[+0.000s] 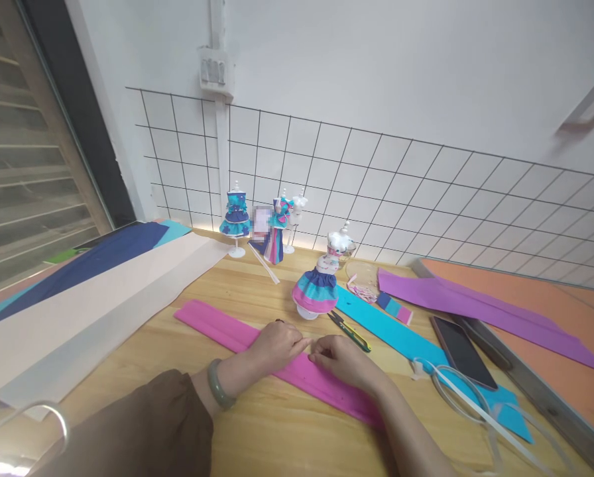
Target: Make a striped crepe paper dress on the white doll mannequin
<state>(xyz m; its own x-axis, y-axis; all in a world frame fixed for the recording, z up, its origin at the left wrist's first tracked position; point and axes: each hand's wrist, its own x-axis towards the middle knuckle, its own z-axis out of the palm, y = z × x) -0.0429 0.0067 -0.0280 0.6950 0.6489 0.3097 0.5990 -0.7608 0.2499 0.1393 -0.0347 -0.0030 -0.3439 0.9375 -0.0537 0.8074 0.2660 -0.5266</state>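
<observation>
My left hand [278,343], with a green bangle [220,385] at its wrist, is over a long pink fabric strip [212,323] that lies slantwise on the table. Its fingers are closed, thumb and forefinger pointing right. Close by, my right hand [345,361] is curled with its fingertips together, just above the same strip. Whatever the fingers pinch is too small or hidden to name. Beyond them stands a small dress form [337,242] wearing a ruffled skirt [315,289] in navy, turquoise and pink. Green-and-yellow thread snips [351,331] lie to its right.
A turquoise fabric strip [391,330], a phone [463,351] and loose white elastic [476,411] lie right. Purple fabric [456,298] is further back. Dressed small forms [236,215] stand near the wire grid [337,159]. Layered fabrics [103,291] cover the left side.
</observation>
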